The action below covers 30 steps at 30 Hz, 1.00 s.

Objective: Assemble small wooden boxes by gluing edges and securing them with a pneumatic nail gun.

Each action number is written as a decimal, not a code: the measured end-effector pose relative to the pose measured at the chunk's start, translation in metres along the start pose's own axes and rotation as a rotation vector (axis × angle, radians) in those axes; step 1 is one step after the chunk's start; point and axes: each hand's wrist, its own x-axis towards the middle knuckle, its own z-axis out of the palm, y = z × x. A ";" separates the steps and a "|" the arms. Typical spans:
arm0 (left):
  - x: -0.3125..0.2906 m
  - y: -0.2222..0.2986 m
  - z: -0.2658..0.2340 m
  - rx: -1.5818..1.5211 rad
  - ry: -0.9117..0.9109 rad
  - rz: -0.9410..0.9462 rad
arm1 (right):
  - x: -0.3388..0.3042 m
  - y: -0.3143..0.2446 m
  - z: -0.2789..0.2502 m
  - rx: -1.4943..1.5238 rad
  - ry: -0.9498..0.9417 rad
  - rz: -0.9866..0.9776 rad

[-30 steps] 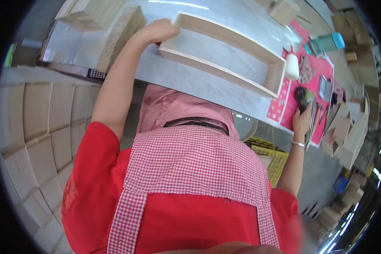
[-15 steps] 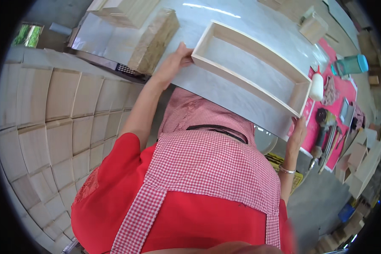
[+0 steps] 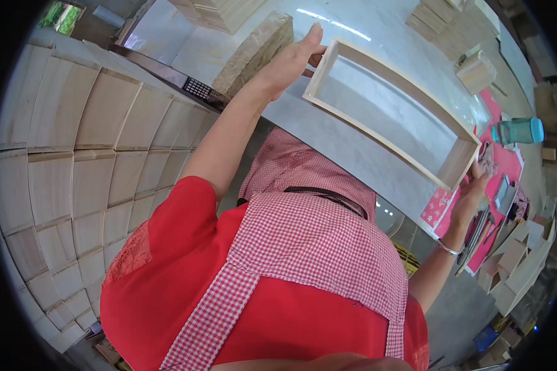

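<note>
Wooden frame (image 3: 408,86), long, rectangular and open through the middle, spans the space between my two hands. Its wood is pale and plain, with no paint that I can see; the four walls are thin boards set on edge, two long and two short, meeting at squared corners. The grey surface of the bench (image 3: 346,130) shows through the opening. I grasp its left end with my left hand (image 3: 291,65), thumb pointing up and fingers against the outside of the short wall. My right hand (image 3: 471,196) grips the opposite end, at the corner nearer my body. The frame is over the bench; I cannot tell whether any edge touches it. Just beyond my left hand lies a tan wrapped block (image 3: 254,52). Past my right hand, a pink sheet (image 3: 507,159) covers part of the bench, and a turquoise jar (image 3: 520,131) sits farther out.
</note>
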 end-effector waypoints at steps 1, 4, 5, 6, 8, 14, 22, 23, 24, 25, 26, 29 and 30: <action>0.001 -0.001 0.001 -0.001 0.003 -0.007 | 0.002 0.002 -0.001 -0.001 -0.004 0.006; 0.003 -0.001 0.002 -0.026 -0.029 -0.071 | 0.007 0.009 -0.001 -0.050 -0.012 0.082; 0.005 -0.001 0.001 -0.028 -0.027 -0.080 | 0.010 0.012 -0.002 -0.052 -0.017 0.089; 0.008 -0.003 0.000 -0.029 -0.014 -0.074 | 0.012 0.014 -0.002 -0.039 -0.028 0.100; 0.019 -0.004 0.006 -0.039 -0.011 -0.052 | 0.017 0.016 -0.008 -0.024 -0.028 0.114; 0.020 -0.025 -0.005 -0.090 0.185 -0.125 | 0.048 0.015 0.008 -0.412 0.151 0.053; -0.025 -0.033 0.014 0.069 0.507 0.342 | 0.090 0.059 -0.039 -1.150 0.285 0.039; -0.034 -0.028 0.017 0.084 0.520 0.384 | 0.091 0.057 -0.033 -1.150 0.278 0.037; -0.039 -0.026 0.019 0.100 0.533 0.426 | 0.092 0.053 -0.028 -1.174 0.281 0.070; -0.041 -0.026 0.020 0.102 0.537 0.424 | 0.093 0.049 -0.024 -1.198 0.285 0.104; -0.042 -0.029 0.021 0.081 0.522 0.429 | 0.093 0.046 -0.023 -1.224 0.294 0.137; -0.045 -0.029 0.025 0.036 0.500 0.441 | 0.090 0.068 -0.052 -0.956 0.485 -0.010; -0.046 -0.027 0.026 0.076 0.494 0.397 | 0.088 0.076 -0.062 -0.815 0.570 -0.081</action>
